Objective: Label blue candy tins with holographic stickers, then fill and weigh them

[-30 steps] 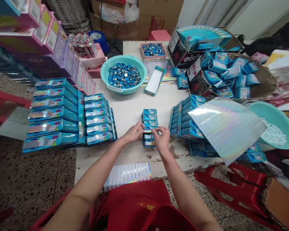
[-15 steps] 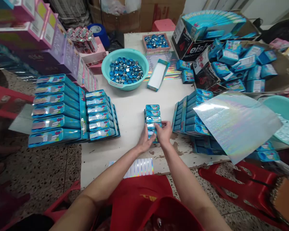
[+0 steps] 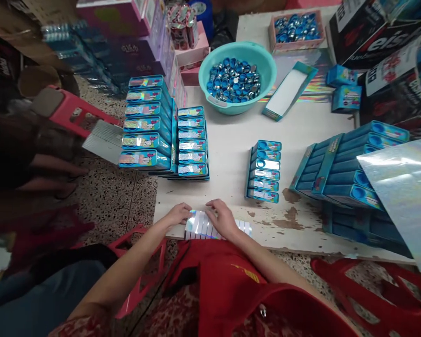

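At the table's front edge lies a shiny sheet of narrow silver sticker strips (image 3: pixel 199 223). The fingertips of my left hand (image 3: pixel 178 214) are closed on its upper left corner. Over the middle of the sheet is my right hand (image 3: pixel 222 219), its thumb and fingers bent but apart, with nothing visible between them. Beyond my hands, to the right, a row of small blue packs (image 3: pixel 266 174) stands in a narrow tray, untouched. Several of these packs have a shiny strip on their end faces.
Stacked blue packs (image 3: pixel 145 124) stand left, more stacked packs (image 3: pixel 347 164) right, with a large shiny sheet (image 3: pixel 403 187) over them. Behind are a turquoise basin (image 3: pixel 236 110) of blue-and-silver caps, an unfilled tray (image 3: pixel 289 91) and a pink box (image 3: pixel 298 44) of caps. Another person's legs (image 3: pixel 52 171) show at left.
Both hands have left the row of blue packs and moved toward the table's front edge, to the sticker sheet. The view has swung left, so things appear farther right.
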`<action>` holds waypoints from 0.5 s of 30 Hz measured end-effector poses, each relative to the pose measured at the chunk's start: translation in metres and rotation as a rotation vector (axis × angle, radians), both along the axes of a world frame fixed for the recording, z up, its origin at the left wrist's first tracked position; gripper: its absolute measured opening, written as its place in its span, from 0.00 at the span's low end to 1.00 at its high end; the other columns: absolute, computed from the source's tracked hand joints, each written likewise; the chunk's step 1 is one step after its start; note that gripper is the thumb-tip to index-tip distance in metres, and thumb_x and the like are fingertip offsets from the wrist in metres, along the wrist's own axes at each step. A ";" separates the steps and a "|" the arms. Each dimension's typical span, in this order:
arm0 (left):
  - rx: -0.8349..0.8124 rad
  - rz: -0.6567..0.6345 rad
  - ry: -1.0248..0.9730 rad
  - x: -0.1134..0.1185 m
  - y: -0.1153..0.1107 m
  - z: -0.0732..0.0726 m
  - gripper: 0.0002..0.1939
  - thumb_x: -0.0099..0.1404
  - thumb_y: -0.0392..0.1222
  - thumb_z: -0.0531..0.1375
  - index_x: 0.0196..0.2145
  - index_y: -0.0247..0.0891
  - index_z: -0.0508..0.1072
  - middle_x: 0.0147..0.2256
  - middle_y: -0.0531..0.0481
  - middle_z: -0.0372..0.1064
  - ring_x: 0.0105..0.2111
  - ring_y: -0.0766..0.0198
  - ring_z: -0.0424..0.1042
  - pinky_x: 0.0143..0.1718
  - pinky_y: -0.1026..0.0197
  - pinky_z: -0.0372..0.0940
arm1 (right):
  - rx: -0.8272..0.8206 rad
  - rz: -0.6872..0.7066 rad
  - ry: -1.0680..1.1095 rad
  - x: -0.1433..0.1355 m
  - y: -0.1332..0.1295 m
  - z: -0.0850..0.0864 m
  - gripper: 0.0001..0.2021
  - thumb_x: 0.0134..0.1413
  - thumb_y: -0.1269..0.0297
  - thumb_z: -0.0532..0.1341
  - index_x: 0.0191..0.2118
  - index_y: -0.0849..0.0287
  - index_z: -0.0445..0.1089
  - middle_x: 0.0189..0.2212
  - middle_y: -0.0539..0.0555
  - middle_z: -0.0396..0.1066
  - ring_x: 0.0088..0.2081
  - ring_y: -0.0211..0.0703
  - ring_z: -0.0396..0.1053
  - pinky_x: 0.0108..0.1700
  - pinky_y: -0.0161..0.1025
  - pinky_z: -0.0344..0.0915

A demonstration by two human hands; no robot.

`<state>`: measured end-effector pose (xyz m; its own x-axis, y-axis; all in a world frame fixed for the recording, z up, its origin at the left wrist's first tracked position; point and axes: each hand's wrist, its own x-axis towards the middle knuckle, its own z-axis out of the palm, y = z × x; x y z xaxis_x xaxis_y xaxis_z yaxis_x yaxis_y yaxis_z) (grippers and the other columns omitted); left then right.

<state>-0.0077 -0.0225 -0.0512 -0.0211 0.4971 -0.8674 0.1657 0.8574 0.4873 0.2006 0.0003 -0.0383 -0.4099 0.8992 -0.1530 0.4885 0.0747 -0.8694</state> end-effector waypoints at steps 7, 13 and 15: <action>-0.009 0.160 -0.037 0.003 0.000 -0.004 0.12 0.45 0.36 0.67 0.30 0.31 0.73 0.23 0.53 0.68 0.22 0.70 0.67 0.25 0.66 0.64 | -0.145 0.271 -0.319 -0.046 -0.012 -0.025 0.14 0.53 0.72 0.58 0.46 0.60 0.69 0.44 0.59 0.65 0.46 0.47 0.65 0.47 0.40 0.65; -0.009 0.194 0.035 0.004 -0.002 -0.008 0.06 0.46 0.32 0.65 0.26 0.30 0.73 0.17 0.55 0.65 0.17 0.73 0.62 0.19 0.70 0.58 | -0.090 0.321 -0.352 -0.053 -0.022 -0.028 0.14 0.53 0.73 0.57 0.46 0.58 0.70 0.43 0.58 0.66 0.46 0.48 0.63 0.46 0.39 0.63; -0.013 0.200 0.044 0.005 -0.001 -0.009 0.04 0.47 0.30 0.64 0.25 0.30 0.72 0.15 0.56 0.63 0.16 0.74 0.61 0.18 0.71 0.57 | -0.093 0.324 -0.351 -0.053 -0.025 -0.028 0.15 0.54 0.73 0.56 0.48 0.59 0.69 0.44 0.58 0.66 0.46 0.48 0.63 0.45 0.39 0.63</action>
